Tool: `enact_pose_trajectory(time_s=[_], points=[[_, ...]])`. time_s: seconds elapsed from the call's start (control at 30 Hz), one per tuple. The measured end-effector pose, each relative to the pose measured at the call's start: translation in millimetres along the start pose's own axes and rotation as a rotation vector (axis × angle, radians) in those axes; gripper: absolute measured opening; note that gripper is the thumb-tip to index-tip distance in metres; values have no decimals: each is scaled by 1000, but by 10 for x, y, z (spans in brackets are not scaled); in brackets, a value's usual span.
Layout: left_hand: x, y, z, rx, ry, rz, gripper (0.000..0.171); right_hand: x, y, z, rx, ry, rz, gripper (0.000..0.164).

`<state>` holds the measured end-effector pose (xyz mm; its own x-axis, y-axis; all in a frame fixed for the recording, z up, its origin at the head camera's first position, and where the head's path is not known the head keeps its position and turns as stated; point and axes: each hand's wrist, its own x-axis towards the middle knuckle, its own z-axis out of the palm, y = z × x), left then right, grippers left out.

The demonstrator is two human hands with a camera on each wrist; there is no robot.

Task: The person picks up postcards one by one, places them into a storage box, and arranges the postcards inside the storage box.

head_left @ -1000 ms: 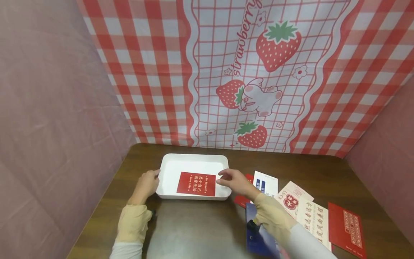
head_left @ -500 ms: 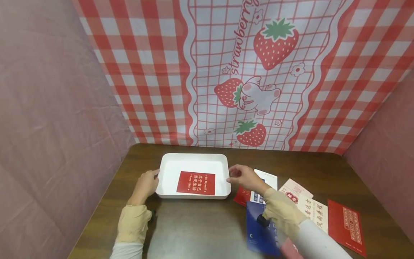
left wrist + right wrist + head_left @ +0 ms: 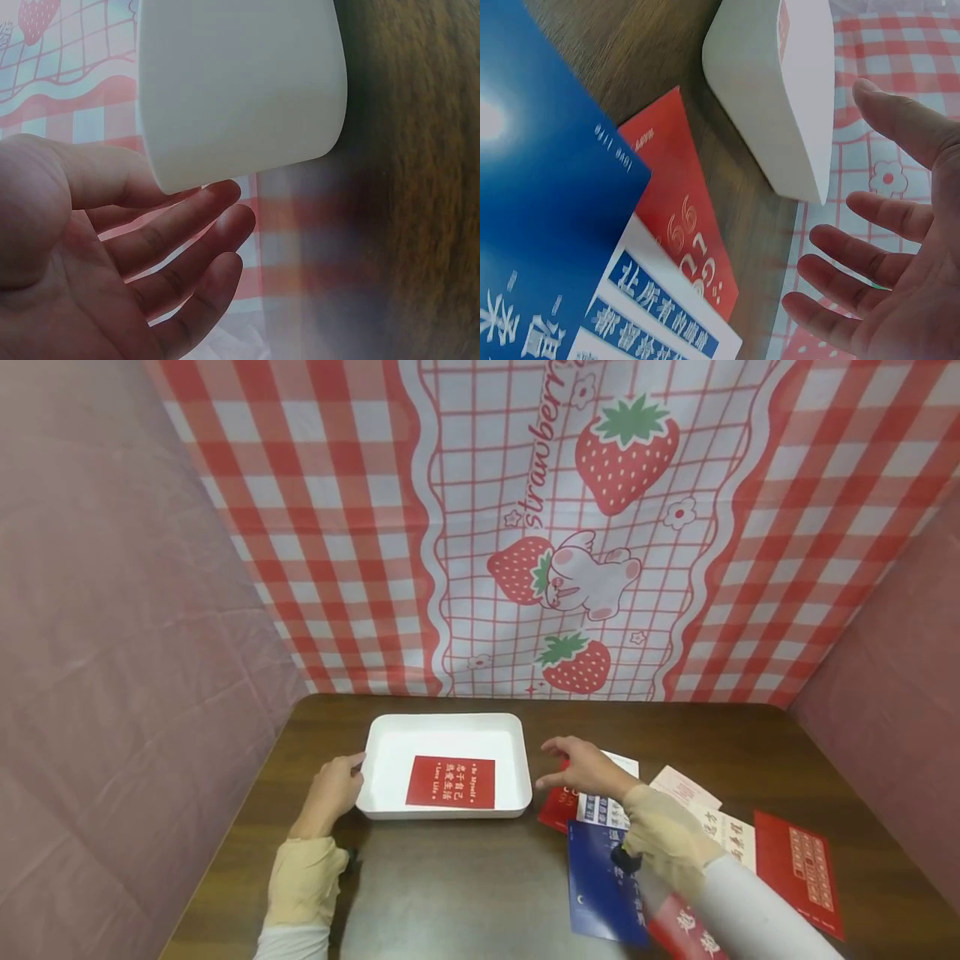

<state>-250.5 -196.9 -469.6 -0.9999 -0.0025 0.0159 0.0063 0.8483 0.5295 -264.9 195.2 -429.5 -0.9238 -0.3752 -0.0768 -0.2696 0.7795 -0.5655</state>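
A red card (image 3: 451, 782) with printed characters lies flat inside a white tray (image 3: 444, 815), towards the tray's near side. My left hand (image 3: 333, 791) is at the left end of the tray, thumb and fingertips right at the rim. In the left wrist view its fingers (image 3: 180, 274) spread loosely beside the tray's wall (image 3: 240, 90). My right hand (image 3: 588, 767) is to the right of the tray, above the edge of a group of cards, fingers apart and holding nothing. In the right wrist view, its palm (image 3: 922, 292) faces the tray's end.
To the right, partly under my right arm, lie a blue card (image 3: 596, 897), a blue-and-white card (image 3: 656, 315), a red card (image 3: 676, 187), a cream card (image 3: 726, 833) and a red card (image 3: 802, 860). A checkered strawberry cloth (image 3: 465, 527) hangs behind the wooden table (image 3: 442, 893).
My right hand has moved from over the tray's right end, beside the red card, out to the right. The card and tray stay put; my left hand keeps its place at the rim.
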Motion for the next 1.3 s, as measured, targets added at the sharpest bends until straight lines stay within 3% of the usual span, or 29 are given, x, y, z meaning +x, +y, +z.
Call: enact_pose_trajectory(time_s=[0.77, 1.3], points=[[24, 6, -39, -2, -8, 8, 46, -17, 386, -183, -108, -17, 68, 75], [7, 4, -11, -4, -12, 13, 46, -79, 633, -178, -208, -98, 132, 92]])
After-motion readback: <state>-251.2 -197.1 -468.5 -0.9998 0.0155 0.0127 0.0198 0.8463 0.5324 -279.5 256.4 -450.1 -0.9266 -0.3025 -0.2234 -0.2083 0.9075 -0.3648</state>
